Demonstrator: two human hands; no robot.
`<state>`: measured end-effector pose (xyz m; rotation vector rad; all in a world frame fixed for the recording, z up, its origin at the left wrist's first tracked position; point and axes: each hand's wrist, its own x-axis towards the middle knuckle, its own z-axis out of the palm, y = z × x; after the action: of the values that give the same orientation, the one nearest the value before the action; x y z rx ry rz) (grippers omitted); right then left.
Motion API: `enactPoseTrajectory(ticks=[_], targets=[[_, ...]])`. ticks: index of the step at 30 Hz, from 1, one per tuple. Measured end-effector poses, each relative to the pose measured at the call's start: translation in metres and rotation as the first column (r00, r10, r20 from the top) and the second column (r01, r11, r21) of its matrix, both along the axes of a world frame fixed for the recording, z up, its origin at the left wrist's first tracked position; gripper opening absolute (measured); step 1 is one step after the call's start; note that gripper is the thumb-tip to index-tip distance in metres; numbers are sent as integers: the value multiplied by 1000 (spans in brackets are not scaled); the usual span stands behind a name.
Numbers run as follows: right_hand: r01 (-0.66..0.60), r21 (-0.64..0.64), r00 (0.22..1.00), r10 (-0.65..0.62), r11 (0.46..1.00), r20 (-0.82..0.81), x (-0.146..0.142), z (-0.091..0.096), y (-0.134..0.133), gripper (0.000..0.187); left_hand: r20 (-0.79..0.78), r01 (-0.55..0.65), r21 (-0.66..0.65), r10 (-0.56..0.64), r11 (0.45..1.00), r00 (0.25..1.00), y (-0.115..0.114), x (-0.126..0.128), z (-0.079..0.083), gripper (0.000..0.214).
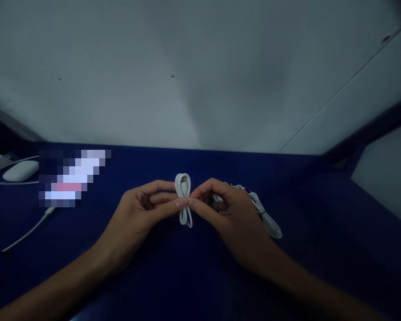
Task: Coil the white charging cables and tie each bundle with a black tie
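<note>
A small coiled white cable is held upright between both hands above a dark blue table. My left hand pinches its waist from the left with thumb and fingers. My right hand pinches it from the right, fingertips almost meeting those of the left. Just behind and right of my right hand lies a bundle of more coiled white cables, tied at the middle.
A white mouse rests at the far left edge, with a thin white cord trailing across the table near it. A blurred-out patch sits left of centre. A pale wall rises behind the table.
</note>
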<state>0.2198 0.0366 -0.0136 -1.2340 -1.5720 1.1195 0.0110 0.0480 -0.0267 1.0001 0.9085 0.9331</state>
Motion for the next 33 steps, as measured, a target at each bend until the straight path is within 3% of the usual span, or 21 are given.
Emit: enactPoseTrajectory(ticks=[11, 20, 28, 31, 33], targets=[[-43, -114, 990, 28, 993, -135, -2, 7, 0, 15, 31, -11, 75, 9, 997, 999, 0, 0, 1, 32], [-18, -114, 997, 8, 993, -82, -1, 2, -3, 19, 54, 10, 96, -15, 995, 998, 0, 2, 3, 33], [33, -69, 999, -32, 997, 6, -3, 1, -9, 26, 128, -74, 43, 68, 996, 989, 0, 4, 7, 29], [26, -149, 999, -31, 988, -28, -5, -1, -11, 35, 165, -132, 37, 125, 991, 978, -1, 4, 9, 24], [-44, -230, 998, 32, 972, -56, -5, -1, -12, 34, 186, -147, 40, 137, 988, 973, -2, 4, 9, 24]])
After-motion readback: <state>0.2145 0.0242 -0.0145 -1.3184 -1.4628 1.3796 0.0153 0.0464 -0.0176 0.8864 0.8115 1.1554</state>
